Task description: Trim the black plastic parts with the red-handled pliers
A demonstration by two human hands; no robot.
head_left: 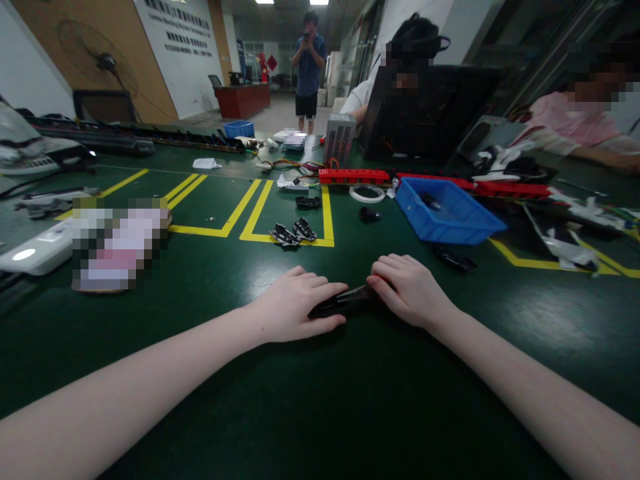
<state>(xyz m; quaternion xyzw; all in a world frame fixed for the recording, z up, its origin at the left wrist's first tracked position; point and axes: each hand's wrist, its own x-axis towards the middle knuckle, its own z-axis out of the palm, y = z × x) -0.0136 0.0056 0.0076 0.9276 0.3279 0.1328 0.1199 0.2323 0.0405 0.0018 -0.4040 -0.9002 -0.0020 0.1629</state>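
Both of my hands are on one dark, glossy, elongated part [350, 299], low over the green table. Its exact kind I cannot make out. My left hand [293, 303] grips the left end between thumb and fingers. At the other end, the fingers of my right hand [410, 288] are closed round it and hide that tip. Beyond my hands, small black moulded pieces [285, 235] lie inside a yellow taped outline. A short black cylinder [370, 214] rests to their right, and another black piece [454, 259] lies past my right hand.
A blue bin [450, 223] with dark parts inside stands at right, before a red strip [355, 177] and a white ring [367, 193]. At left lie a white device [45, 243] and a blurred pinkish object [125, 250]. Two people sit across the table; another stands behind.
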